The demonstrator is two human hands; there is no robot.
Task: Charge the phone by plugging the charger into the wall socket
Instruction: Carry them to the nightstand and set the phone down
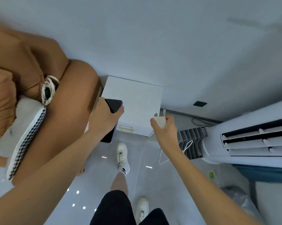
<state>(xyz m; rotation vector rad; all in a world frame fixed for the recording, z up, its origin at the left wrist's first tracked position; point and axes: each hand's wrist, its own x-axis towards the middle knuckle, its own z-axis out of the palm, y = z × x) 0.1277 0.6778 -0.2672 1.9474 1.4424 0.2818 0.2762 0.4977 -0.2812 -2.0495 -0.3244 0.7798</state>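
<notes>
Right hand (165, 129) pinches the white charger (160, 121), prongs up, its cable (186, 146) looping down behind the wrist. Left hand (104, 118) is wrapped around the dark phone (114, 105), held over the near corner of the white bench (137, 95). Beyond the charger, a dark socket (200, 103) sits low on the wall, well apart. A tan sofa (68, 111) crowds the left, a white air conditioner (250, 137) the right; the bench stands between them.
</notes>
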